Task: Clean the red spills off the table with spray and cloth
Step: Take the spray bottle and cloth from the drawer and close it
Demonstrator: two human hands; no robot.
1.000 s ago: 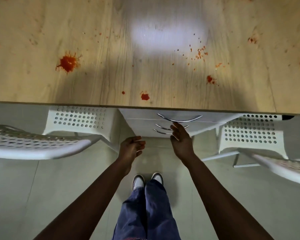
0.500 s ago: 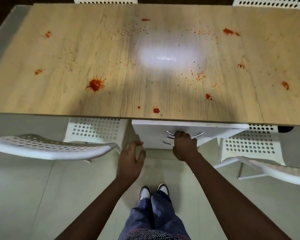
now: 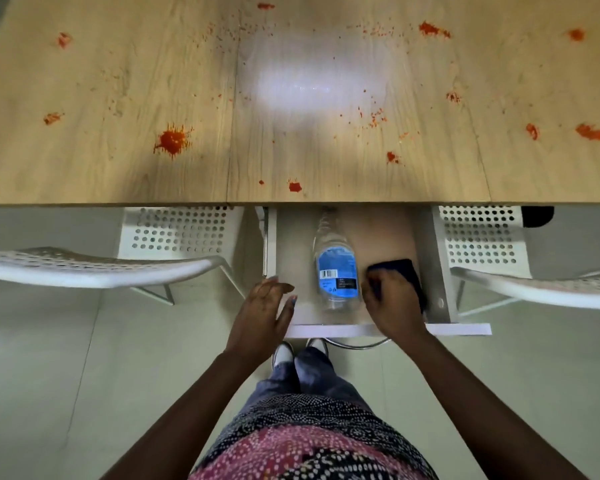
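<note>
— Location of supplies?
— Spray bottle (image 3: 336, 271) lies flat mid-drawer (image 3: 440, 258); dark cloth (image 3: 400, 271) at the drawer's right wall.
— Hands?
— Right hand (image 3: 394, 303) is on the cloth, fingers curled; hold unconfirmed. Left hand (image 3: 262, 311) spread, empty.
— Handling?
— Cloth likely soft: pinch anywhere. Bottle probably light, slick: grasp mid-body.

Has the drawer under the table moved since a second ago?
Yes. The drawer has slid out toward the person, past the table edge it sat under before, exposing a spray bottle and dark cloth inside.
</note>
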